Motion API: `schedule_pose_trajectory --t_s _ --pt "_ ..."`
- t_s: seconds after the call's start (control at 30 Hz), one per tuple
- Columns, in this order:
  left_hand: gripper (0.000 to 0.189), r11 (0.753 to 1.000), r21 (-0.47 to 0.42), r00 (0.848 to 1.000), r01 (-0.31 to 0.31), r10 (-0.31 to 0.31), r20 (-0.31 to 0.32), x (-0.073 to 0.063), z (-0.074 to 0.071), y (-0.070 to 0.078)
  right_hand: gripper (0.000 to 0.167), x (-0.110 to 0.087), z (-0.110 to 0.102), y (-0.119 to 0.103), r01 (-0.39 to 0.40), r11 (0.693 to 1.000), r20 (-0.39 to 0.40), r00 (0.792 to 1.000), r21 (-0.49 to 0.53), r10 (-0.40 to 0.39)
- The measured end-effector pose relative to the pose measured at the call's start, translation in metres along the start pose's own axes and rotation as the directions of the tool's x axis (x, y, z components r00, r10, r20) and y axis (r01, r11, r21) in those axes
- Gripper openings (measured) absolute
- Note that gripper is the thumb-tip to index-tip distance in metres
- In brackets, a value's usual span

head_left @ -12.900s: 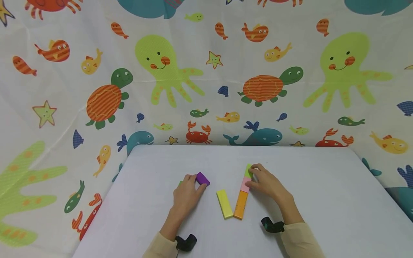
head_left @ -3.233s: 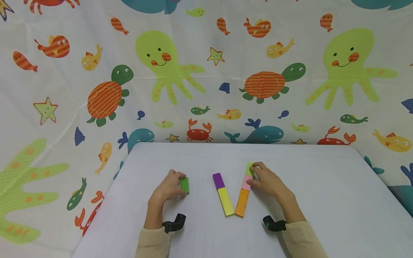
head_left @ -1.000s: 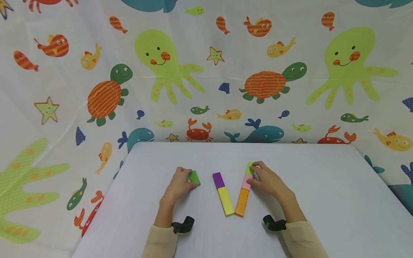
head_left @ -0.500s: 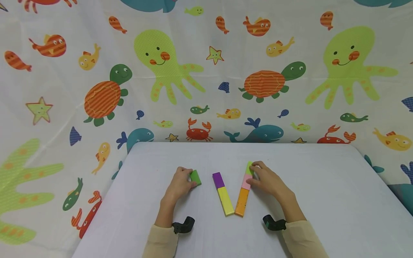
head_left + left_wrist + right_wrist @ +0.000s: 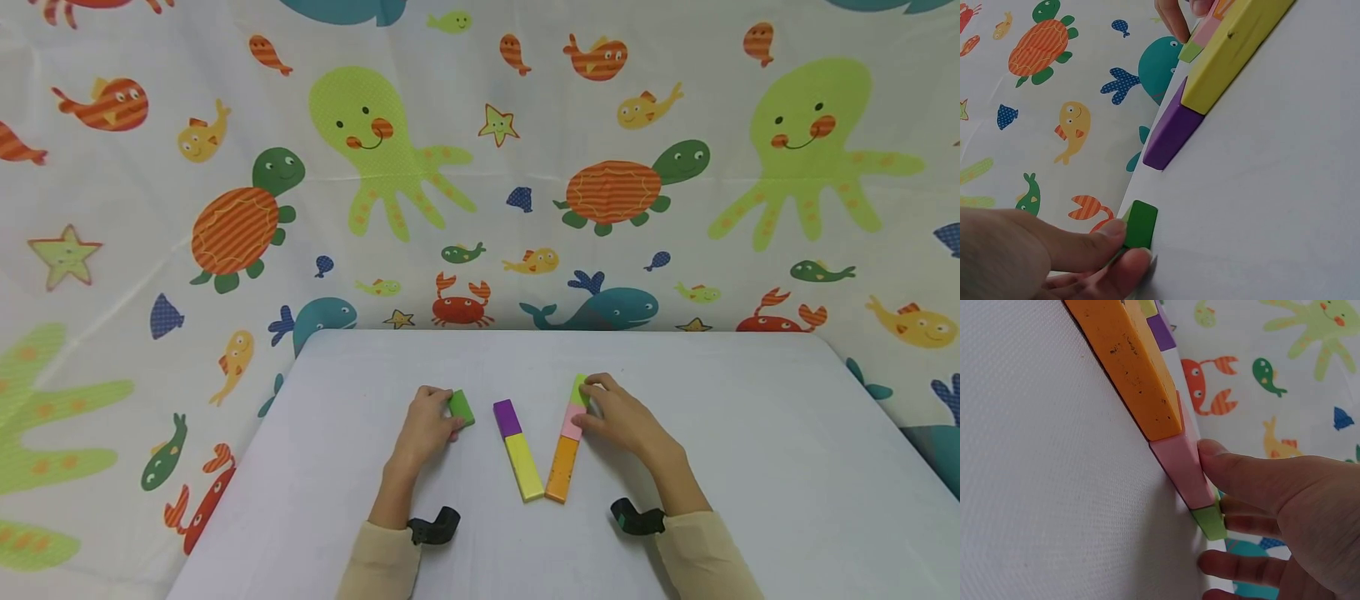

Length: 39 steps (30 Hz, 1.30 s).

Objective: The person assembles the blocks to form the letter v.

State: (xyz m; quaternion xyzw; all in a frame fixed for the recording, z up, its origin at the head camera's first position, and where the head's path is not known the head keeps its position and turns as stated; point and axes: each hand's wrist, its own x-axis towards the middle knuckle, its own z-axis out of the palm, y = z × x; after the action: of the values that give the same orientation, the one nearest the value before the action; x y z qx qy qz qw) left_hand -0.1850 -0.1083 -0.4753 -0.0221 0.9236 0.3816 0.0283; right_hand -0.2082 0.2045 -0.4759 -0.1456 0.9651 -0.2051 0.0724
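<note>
My left hand (image 5: 427, 425) pinches a small green block (image 5: 461, 407) between thumb and fingers, left of the purple block. In the left wrist view the green block (image 5: 1140, 224) is tilted, close over the white table. The purple block (image 5: 507, 418) sits end to end with a long yellow block (image 5: 524, 467). To their right, an orange block (image 5: 562, 470), a pink block (image 5: 572, 423) and a light green block (image 5: 579, 388) make a second row, the rows meeting in a V. My right hand (image 5: 622, 421) rests on this row, thumb (image 5: 1235, 472) at the pink block, other fingers by the light green one.
The white table (image 5: 750, 433) ends at a sea-animal printed cloth (image 5: 480, 183) hanging behind it. A black wrist camera (image 5: 435, 527) sits on the left wrist, another black camera (image 5: 636, 517) on the right.
The purple block, earlier in my left hand, now lies against the yellow one. My left hand took the green block and has carried it rightward, turning it slightly. The right hand stays put.
</note>
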Motion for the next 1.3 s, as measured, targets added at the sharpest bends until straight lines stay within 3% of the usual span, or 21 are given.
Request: schedule_pose_trajectory --t_s 0.67,1.03,1.3 --pt "0.052 0.981 -0.193 0.999 -0.014 0.007 -0.035 0.008 0.019 0.000 0.061 0.002 0.001 0.000 -0.013 1.000 0.003 1.000 0.003 0.013" --pt "0.051 0.987 -0.157 0.997 -0.037 0.025 -0.076 0.008 0.024 0.002 0.062 0.001 -0.001 -0.001 -0.008 1.000 0.006 1.000 0.012 0.008" --pt "0.050 0.996 -0.062 0.988 -0.070 0.061 -0.141 0.010 0.029 -0.001 0.059 0.001 -0.002 -0.002 0.009 1.000 0.008 1.000 0.011 -0.010"
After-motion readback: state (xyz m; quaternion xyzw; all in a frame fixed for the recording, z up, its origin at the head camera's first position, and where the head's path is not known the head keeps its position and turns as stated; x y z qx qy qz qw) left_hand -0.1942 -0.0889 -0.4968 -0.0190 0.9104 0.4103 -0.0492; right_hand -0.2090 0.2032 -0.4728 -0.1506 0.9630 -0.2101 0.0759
